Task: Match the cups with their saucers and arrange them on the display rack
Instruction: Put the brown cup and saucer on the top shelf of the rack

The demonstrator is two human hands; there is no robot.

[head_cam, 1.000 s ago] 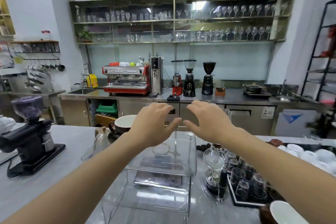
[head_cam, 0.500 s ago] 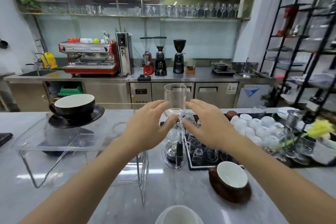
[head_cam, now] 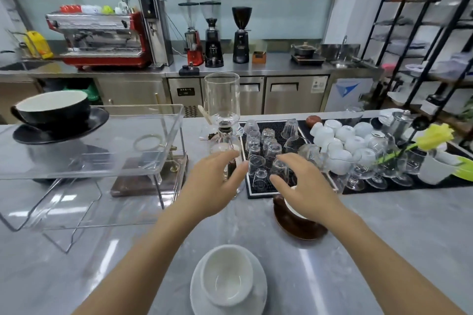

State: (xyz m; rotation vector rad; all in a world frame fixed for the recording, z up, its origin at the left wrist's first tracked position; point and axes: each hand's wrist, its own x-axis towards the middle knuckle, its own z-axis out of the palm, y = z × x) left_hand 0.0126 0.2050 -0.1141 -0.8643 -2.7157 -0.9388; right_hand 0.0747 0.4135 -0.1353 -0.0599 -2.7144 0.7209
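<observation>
Both hands empty above the grey counter (head_cam: 384, 238), fingers spread and relaxed: left hand (head_cam: 212, 186) in front of the glass siphon (head_cam: 222, 115), right hand (head_cam: 304, 189) over the brown cup (head_cam: 290, 206) on its brown saucer (head_cam: 297, 227), perhaps touching the rim, view too poor to tell. Nearer than both hands, between the forearms, white cup (head_cam: 227, 276) on white saucer (head_cam: 258, 286). Far left of the left hand, black cup (head_cam: 55, 107) with black saucer (head_cam: 61, 128) on top of the clear display rack (head_cam: 102, 158).
</observation>
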